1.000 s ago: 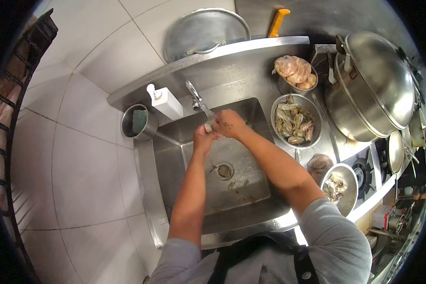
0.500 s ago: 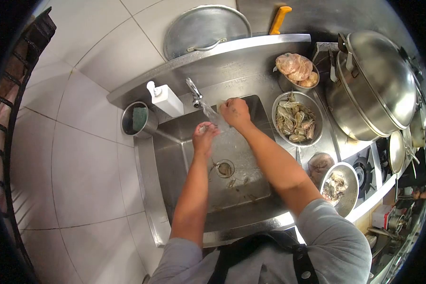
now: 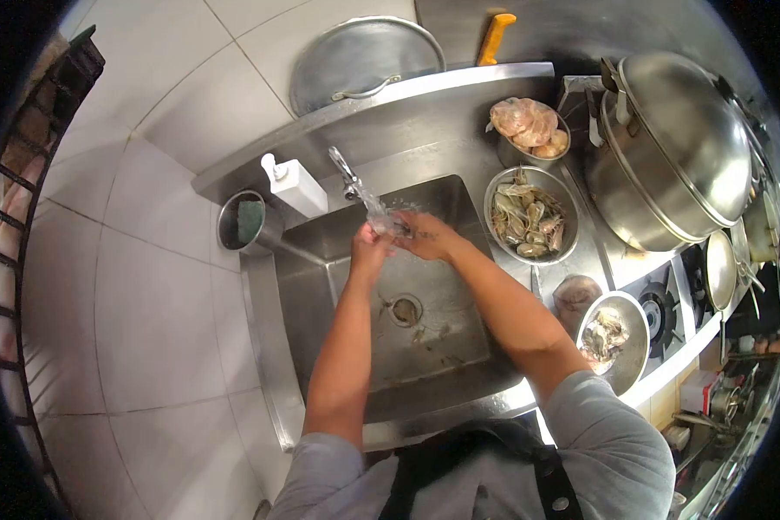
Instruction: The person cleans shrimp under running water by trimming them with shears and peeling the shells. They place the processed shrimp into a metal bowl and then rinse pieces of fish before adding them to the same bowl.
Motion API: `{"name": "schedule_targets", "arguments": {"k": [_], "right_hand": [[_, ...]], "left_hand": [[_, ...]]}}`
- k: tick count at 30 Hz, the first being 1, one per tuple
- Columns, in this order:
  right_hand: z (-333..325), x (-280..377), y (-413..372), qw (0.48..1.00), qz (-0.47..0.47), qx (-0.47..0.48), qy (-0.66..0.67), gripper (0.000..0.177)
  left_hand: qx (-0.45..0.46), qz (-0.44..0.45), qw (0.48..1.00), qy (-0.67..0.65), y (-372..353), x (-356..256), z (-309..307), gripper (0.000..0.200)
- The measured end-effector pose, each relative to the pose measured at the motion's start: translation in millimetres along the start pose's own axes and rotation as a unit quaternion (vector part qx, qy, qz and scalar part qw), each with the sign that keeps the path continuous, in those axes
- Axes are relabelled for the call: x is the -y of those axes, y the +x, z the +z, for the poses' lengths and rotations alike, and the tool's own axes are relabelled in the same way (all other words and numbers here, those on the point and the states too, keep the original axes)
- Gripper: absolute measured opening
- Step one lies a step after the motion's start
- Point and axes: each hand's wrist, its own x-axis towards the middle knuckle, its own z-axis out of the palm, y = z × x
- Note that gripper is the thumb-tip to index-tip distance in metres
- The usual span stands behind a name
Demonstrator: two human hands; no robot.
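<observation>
Under the running faucet [image 3: 341,163], my left hand [image 3: 372,245] and my right hand [image 3: 423,235] are close together over the sink [image 3: 425,373]. Water splashes across the fingers of both hands, which are curled in. Something small and greyish may be between them; its kind is hidden by water and blur. To the right of my right hand, a steel bowl [image 3: 500,181] on the counter holds whole raw shrimp [image 3: 529,221]. Bits of shell lie around the drain [image 3: 404,310].
A white pump bottle [image 3: 300,190] and a steel pot with a green scouring pad [image 3: 250,222] stand left of the faucet. On the right are a container of bagged food [image 3: 529,126], a colander of pale pieces [image 3: 637,342], a large steamer pot [image 3: 650,186] and a burner [image 3: 659,312].
My right hand has come down and left to meet my left hand, which has risen slightly into the stream. More water splashes around them. The whole view has shifted a little.
</observation>
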Motion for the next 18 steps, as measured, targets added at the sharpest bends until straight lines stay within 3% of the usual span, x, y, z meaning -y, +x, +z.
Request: {"name": "schedule_targets", "arguments": {"k": [2, 5, 13, 18], "right_hand": [[-2, 6, -7, 0.996, 0.014, 0.056, 0.064, 0.043], [0, 1, -16, 0.996, 0.046, 0.069, -0.032, 0.036], [-9, 12, -15, 0.997, -0.017, -0.071, -0.02, 0.025], [-33, 36, -13, 0.996, -0.032, -0.085, -0.024, 0.023]], "left_hand": [[0.015, 0.003, 1.0, 0.004, -10, 5, 2, 0.034], [0.037, -0.014, 0.999, -0.019, -17, -3, 4, 0.036], [0.02, -0.004, 0.999, 0.037, -22, -33, -1, 0.036], [0.004, 0.006, 1.0, 0.029, -37, -49, -1, 0.033]]}}
